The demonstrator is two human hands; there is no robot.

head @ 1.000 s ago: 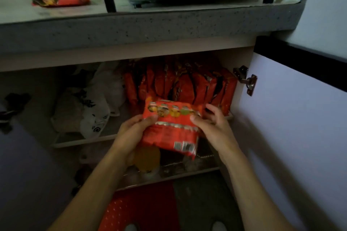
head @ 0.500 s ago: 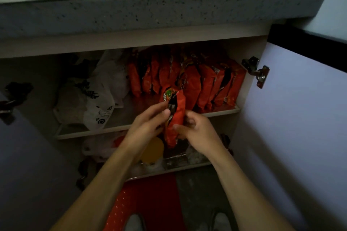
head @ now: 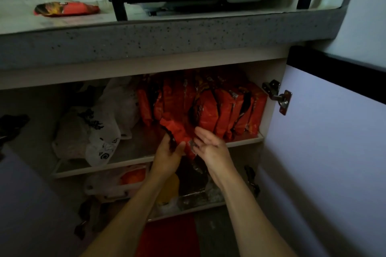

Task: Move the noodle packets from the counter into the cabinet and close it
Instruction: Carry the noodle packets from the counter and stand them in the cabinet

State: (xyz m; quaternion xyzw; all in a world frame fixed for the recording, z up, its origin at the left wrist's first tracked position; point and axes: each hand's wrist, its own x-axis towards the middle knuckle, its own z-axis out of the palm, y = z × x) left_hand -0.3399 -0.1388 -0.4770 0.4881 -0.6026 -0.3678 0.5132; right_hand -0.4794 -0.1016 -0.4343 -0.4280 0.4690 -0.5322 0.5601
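The packet (head: pixel 177 133) is held between both hands at the front edge of the upper shelf (head: pixel 242 142). The left hand (head: pixel 167 155) is curled round its lower left edge, thumb against the face; the right hand (head: pixel 211 148) is pinched on the lower right corner, at the silver seal. The packet is stood on edge and tilted, its top aimed at the gap in the row (head: pixel 208 106) of red packets already stored upright.

For a clean insertion, the packet is best kept edge-on and slid into that gap along the shelf, not pushed down from above, so that the neighbours are not toppled or crushed. The grip is probably best kept light: the contents are judged brittle and the wrapper slippery. The fingers are better withdrawn one hand at a time once the packet is propped by the row.

To the left, white bags (head: pixel 94 131) are crowded on the same shelf. One more packet (head: pixel 66 9) is left on the counter (head: pixel 146 35), and the door (head: pixel 334 152) is wide open, so the task is judged unfinished.
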